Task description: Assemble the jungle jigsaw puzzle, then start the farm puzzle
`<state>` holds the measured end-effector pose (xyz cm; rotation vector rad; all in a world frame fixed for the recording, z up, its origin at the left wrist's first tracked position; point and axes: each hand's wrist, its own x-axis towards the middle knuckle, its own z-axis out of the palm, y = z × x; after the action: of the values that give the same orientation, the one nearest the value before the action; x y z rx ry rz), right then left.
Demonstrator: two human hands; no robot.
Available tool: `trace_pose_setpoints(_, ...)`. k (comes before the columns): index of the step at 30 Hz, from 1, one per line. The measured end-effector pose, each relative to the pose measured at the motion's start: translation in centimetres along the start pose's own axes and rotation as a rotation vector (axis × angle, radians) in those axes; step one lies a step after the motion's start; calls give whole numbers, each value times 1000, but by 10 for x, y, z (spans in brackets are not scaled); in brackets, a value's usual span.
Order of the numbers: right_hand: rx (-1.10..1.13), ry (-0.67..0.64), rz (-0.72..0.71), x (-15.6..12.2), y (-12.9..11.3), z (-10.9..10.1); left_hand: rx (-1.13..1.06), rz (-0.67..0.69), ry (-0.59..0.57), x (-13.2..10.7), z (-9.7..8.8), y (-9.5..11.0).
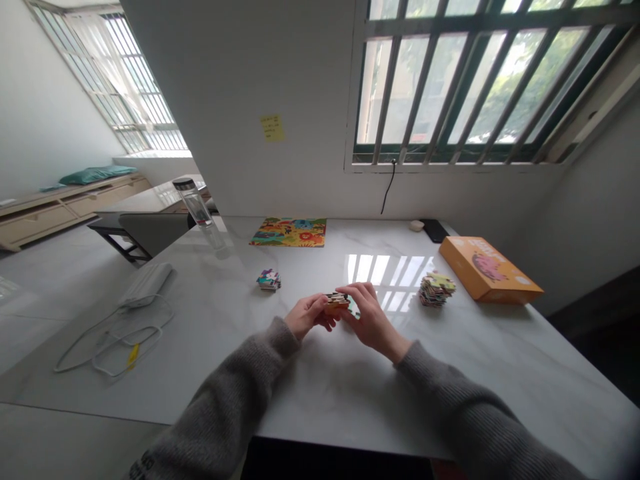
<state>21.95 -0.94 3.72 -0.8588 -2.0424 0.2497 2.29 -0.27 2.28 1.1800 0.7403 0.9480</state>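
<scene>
My left hand (311,316) is closed around a small stack of jigsaw puzzle pieces (336,301), held just above the middle of the table. From the other side my right hand (367,313) grips the same stack, fingers over its top and thumb below. A greenish-white bit of a piece shows by the right fingers. Left of the hands lies a small pile of purple and white puzzle pieces (269,280). A taller pile of puzzle pieces (437,289), yellow-green on top, stands to the right.
A colourful animal picture board (290,233) lies at the back. An orange box (487,270) sits at the right, near a dark phone (434,231) and a small pale round object (416,226). At left are a glass bottle (194,202) and a white power strip (147,283) with its cord.
</scene>
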Motion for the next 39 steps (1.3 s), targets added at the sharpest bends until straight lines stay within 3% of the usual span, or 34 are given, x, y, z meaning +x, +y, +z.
trace_pose_setpoints(4,177,-46,177,2,3,-4,6,-63,-69,2,-2,-2)
trace_pose_setpoints(10,550,-154,403,0,8,-12,-10,93,-58,1,1,-5)
trace_pose_setpoints(15,580,-165,428,0,6,-12,-145,94,-89,1,4,-9)
trace_pose_setpoints(24,705,-183,466,0,6,-19,6,135,13,0,6,-3)
trace_pose_setpoints(33,903,-120,544,-6,11,-16,-51,166,46,-1,10,-3)
trace_pose_setpoints(36,891,-110,537,-5,10,-16,-50,171,48,-1,12,-5)
trace_pose_setpoints(39,797,-117,525,-3,7,-16,82,221,139,-2,14,-6)
